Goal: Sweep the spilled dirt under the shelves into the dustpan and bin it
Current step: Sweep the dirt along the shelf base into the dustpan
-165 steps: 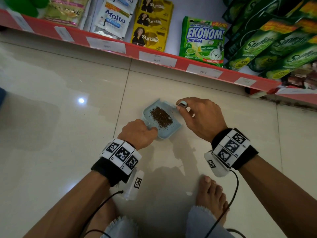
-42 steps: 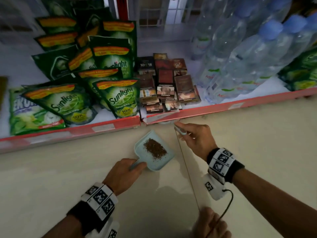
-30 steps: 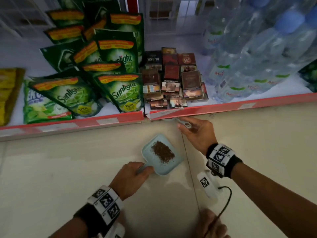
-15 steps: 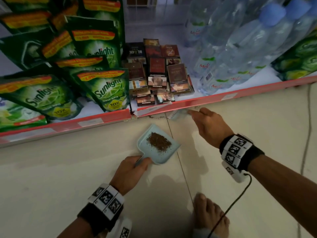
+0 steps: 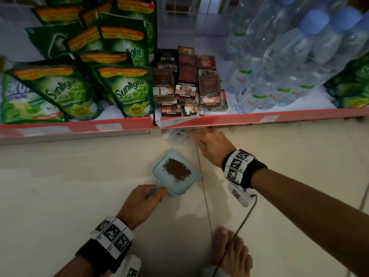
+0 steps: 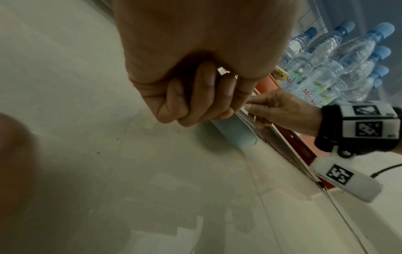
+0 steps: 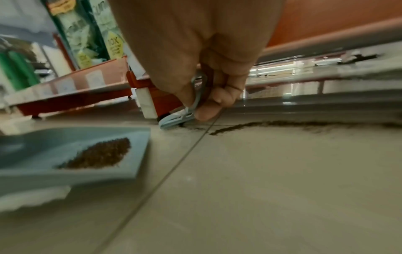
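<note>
Under the shelf edge [image 5: 249, 118] right hand [image 5: 213, 146] pinches half-hidden brush [image 5: 174, 135]; left hand [image 5: 139, 204] grips dustpan [image 5: 159, 172] handle

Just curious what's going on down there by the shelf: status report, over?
Left hand holds dustpan, dirt pile inside. Right hand grips small brush at shelf edge. Dirt line left under shelf.

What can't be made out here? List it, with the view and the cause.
- Bin: in no view.
- Brush bristles: head view, under the shelf edge; right wrist view, blurred.
- How far the dirt line runs: cut off by the right wrist view's edge.
- Dustpan contents: left wrist view, hidden behind the left hand.
</note>
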### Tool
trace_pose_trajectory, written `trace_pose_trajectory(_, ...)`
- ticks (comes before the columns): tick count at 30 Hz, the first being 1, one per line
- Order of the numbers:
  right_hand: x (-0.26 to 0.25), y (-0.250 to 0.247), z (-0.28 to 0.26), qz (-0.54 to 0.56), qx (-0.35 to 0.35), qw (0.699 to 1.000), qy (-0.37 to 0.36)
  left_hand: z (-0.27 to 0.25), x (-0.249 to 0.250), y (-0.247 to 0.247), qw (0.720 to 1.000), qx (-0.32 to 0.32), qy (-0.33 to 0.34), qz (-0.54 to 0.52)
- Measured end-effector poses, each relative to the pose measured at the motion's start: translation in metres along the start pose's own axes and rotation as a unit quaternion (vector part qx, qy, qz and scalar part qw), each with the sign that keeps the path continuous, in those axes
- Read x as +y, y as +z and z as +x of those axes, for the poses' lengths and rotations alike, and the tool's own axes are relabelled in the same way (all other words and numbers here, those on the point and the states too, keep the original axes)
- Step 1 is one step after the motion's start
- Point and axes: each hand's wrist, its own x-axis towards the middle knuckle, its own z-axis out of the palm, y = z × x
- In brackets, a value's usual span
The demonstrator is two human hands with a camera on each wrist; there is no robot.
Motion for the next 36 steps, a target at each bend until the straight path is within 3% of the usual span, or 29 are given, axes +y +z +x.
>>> trace_pose_trajectory(4,0.026,-0.035,-0.028,-0.160,-0.111,0.981,0.024,-0.007,0.004,-0.001,1.000,-0.005,0.019,0.002)
trace_pose_trajectory(6,0.036,-0.050,-0.041,-0.198,-0.129,0.971,0.021,-0.005,0.006,-0.002,1.000,-0.005,0.023,0.003)
trace_pose_trajectory(12,0.034,-0.044,-0.030,-0.082,0.001,0.994,-0.078,0.002,0.007,0.007,1.000,-0.012,0.015,-0.013)
trace_pose_trajectory(16,0.006,-0.015,-0.006,-0.002,0.030,0.996,-0.081,0.002,0.004,0.010,0.999,-0.031,0.024,0.005)
trace_pose_trajectory(20,0.001,-0.010,0.002,-0.064,-0.045,0.997,-0.011,0.002,-0.001,0.015,0.999,-0.031,0.016,0.005)
trace_pose_trajectory(25,0.039,-0.029,-0.033,-0.196,-0.117,0.973,0.027,0.003,0.001,0.019,0.999,-0.028,0.021,0.003)
trace_pose_trajectory(29,0.064,-0.048,-0.059,-0.148,-0.055,0.986,0.049,0.004,0.003,0.020,0.999,-0.020,0.028,-0.007)
trace_pose_trajectory(33,0.048,-0.042,-0.046,-0.107,0.013,0.994,-0.006,0.005,0.000,0.021,0.999,-0.026,0.037,-0.005)
trace_pose_trajectory(36,0.030,-0.030,-0.028,-0.125,0.027,0.991,-0.044,0.008,-0.001,0.023,0.999,-0.029,0.035,0.000)
